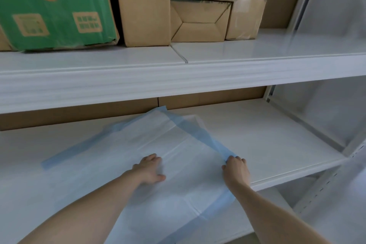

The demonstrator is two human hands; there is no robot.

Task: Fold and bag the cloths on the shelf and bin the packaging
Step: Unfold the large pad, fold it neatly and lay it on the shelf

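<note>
Cloth (174, 156), white with blue borders, lies spread on the lower shelf (267, 140), its near edge hanging off the shelf's front lip. Left hand (149, 170) rests palm down on the middle of the cloth, fingers roughly flat and holding nothing. Right hand (235, 168) pinches the blue border at the right edge, which rises in a taut strip toward the far corner.

Risks, as judged from here:
- Cloth looks thin and light; if the left hand lifts before the fold lands, the sheet may slide with the pull and the edges will not meet.
- The overhanging near part could drag the whole piece off the shelf (nothing else weights it).
- The far corner sits close to the cardboard backing and may catch or crumple there.

Writing: green box (55, 6) on the upper shelf (257, 51) carries orange lettering and two tan printed panels, too blurred to read. The brown boxes (144, 10) beside it show no legible label. No bag or bin in view.
</note>
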